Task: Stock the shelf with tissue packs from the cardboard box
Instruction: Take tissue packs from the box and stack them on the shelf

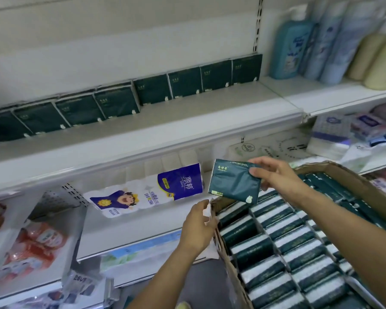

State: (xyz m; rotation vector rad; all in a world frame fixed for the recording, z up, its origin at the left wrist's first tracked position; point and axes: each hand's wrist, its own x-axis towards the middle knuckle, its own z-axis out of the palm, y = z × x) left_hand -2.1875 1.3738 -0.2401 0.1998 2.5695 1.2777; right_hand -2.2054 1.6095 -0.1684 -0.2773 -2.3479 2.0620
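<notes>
One dark green tissue pack is held in the air over the far left corner of the cardboard box, clear of the packs in the box. It is pinched at its right edge by the right hand, with the fingers clamped thumb above and the rest beneath. The printed face is turned towards the camera, the pack is slightly tilted, and its free end points left. The target shelf lies above and to the left of the pack, so an up-and-left carry by the right hand is judged to be needed. A row of matching packs is stood upright along the shelf's back, and a bare strip is left in front of it, seemingly room for a second row. The left hand is lower, at the box's near left corner, with fingers loosely curled and nothing seen in them; contact with the cardboard cannot be made out. A toilet roll pack is laid on the lower shelf, just left of the held pack. Bottles are stood on the next bay to the right.
</notes>
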